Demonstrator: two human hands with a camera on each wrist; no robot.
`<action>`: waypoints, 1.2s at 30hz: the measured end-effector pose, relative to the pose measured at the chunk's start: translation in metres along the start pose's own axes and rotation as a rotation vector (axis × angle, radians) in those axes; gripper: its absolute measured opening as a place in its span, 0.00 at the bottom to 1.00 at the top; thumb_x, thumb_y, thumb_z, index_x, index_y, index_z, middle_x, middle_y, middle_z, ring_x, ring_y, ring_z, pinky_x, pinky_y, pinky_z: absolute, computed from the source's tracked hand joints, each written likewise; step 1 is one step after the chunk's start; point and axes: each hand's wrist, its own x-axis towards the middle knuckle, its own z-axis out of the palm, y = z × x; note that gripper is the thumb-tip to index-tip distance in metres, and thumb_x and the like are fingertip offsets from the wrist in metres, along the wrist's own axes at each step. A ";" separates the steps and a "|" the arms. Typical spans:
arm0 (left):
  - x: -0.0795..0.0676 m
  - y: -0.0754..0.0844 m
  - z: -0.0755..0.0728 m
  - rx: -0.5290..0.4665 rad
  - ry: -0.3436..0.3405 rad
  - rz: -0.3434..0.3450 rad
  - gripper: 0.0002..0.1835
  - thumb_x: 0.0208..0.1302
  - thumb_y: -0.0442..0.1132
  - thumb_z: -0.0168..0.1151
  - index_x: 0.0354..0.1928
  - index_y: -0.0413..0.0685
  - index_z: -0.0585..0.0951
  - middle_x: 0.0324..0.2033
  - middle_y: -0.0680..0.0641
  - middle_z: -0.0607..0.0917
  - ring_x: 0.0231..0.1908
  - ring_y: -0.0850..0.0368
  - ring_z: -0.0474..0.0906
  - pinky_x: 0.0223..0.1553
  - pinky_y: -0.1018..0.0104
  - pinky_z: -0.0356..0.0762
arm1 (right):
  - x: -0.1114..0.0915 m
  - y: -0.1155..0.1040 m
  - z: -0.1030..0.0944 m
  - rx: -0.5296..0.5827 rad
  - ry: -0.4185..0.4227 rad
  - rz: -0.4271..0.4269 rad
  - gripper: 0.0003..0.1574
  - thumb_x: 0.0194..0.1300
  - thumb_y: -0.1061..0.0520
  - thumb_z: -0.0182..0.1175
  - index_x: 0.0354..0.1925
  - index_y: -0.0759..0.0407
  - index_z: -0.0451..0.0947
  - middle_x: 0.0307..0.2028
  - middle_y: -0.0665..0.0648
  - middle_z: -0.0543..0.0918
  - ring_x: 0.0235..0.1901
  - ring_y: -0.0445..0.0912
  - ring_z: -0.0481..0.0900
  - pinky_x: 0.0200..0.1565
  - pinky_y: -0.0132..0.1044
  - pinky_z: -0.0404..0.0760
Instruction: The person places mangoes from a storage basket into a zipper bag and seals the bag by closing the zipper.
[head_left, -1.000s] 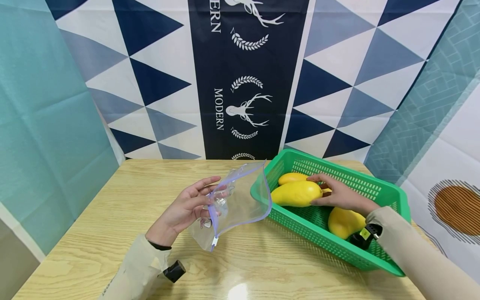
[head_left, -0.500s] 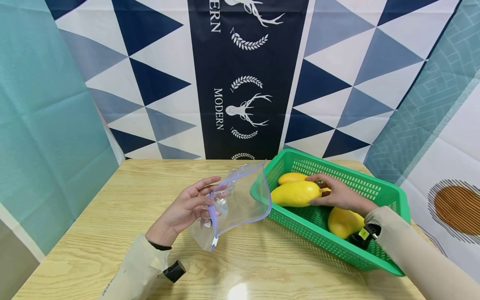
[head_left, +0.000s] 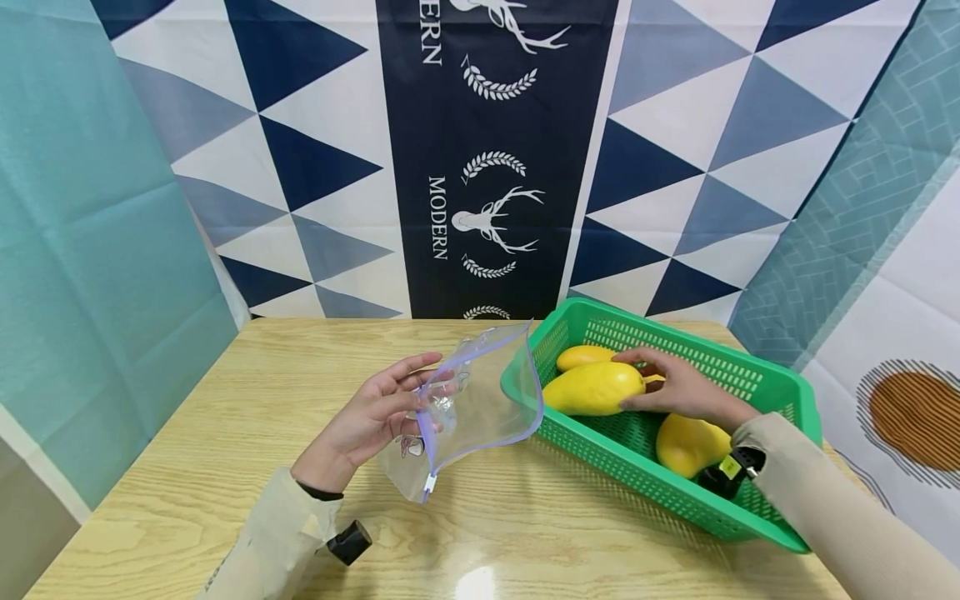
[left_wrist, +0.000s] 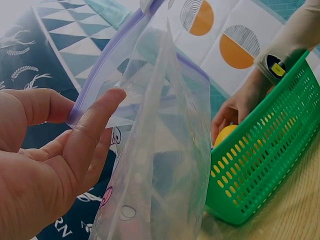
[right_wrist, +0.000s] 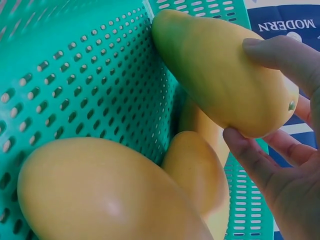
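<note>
My left hand (head_left: 375,412) pinches the purple zip rim of a clear slider bag (head_left: 487,400). The bag's mouth gapes toward the right, and a white slider hangs at its lower corner. In the left wrist view, thumb and fingers hold the bag's edge (left_wrist: 92,82), with printed drawings on the film below. Over the green basket, my right hand (head_left: 682,390) grips a yellow mango (head_left: 592,388) by one end. The right wrist view shows that mango (right_wrist: 220,70) with a greenish far end against the basket wall, thumb on one side and fingers on the other.
More mangoes lie in the green basket (head_left: 600,462): one mango (head_left: 583,357) behind the held one, and another mango (head_left: 690,446) under the right wrist. The wooden table (head_left: 225,450) meets a patterned cloth (head_left: 480,167) at the back.
</note>
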 end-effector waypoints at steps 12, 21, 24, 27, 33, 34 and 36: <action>0.000 0.001 0.000 0.002 0.004 -0.002 0.29 0.66 0.20 0.46 0.69 0.43 0.68 0.59 0.47 0.77 0.56 0.54 0.80 0.40 0.63 0.86 | -0.001 -0.006 -0.006 0.004 0.043 -0.010 0.35 0.60 0.59 0.71 0.62 0.64 0.71 0.60 0.65 0.71 0.50 0.57 0.77 0.47 0.40 0.83; -0.001 0.002 0.001 0.004 0.001 -0.001 0.30 0.65 0.20 0.46 0.70 0.40 0.66 0.59 0.47 0.77 0.56 0.54 0.80 0.39 0.64 0.86 | -0.003 -0.008 -0.010 -0.008 0.089 0.012 0.39 0.59 0.56 0.73 0.65 0.62 0.70 0.65 0.65 0.67 0.51 0.58 0.77 0.47 0.37 0.83; -0.001 0.001 0.001 0.011 -0.002 -0.002 0.31 0.66 0.20 0.46 0.71 0.38 0.63 0.59 0.48 0.77 0.56 0.54 0.79 0.40 0.63 0.86 | -0.004 -0.007 -0.011 -0.006 0.102 0.005 0.39 0.59 0.57 0.72 0.65 0.63 0.70 0.66 0.66 0.66 0.50 0.56 0.77 0.47 0.35 0.83; -0.001 0.001 0.000 0.019 -0.004 -0.001 0.32 0.66 0.20 0.46 0.72 0.34 0.60 0.59 0.48 0.77 0.57 0.54 0.79 0.40 0.62 0.86 | -0.003 -0.007 -0.012 0.002 0.118 -0.007 0.38 0.59 0.59 0.72 0.65 0.64 0.69 0.65 0.66 0.66 0.49 0.53 0.78 0.46 0.33 0.82; 0.000 0.002 0.001 0.033 0.013 -0.010 0.32 0.65 0.20 0.47 0.73 0.33 0.58 0.58 0.49 0.78 0.56 0.54 0.80 0.39 0.64 0.86 | -0.003 -0.007 -0.013 0.018 0.148 -0.006 0.38 0.60 0.59 0.72 0.65 0.64 0.70 0.64 0.63 0.69 0.47 0.42 0.77 0.46 0.31 0.82; 0.000 0.002 0.001 0.035 0.016 -0.012 0.33 0.65 0.20 0.47 0.73 0.32 0.57 0.58 0.49 0.78 0.56 0.54 0.80 0.39 0.64 0.86 | -0.003 -0.007 -0.013 0.019 0.151 -0.007 0.38 0.60 0.59 0.71 0.65 0.64 0.69 0.64 0.64 0.69 0.47 0.41 0.77 0.46 0.30 0.82; 0.000 0.002 0.001 0.037 0.016 -0.011 0.33 0.65 0.19 0.47 0.73 0.32 0.57 0.58 0.49 0.78 0.56 0.54 0.80 0.39 0.64 0.86 | -0.004 -0.007 -0.014 0.021 0.160 -0.008 0.38 0.60 0.59 0.71 0.66 0.64 0.69 0.64 0.64 0.69 0.47 0.39 0.76 0.46 0.30 0.81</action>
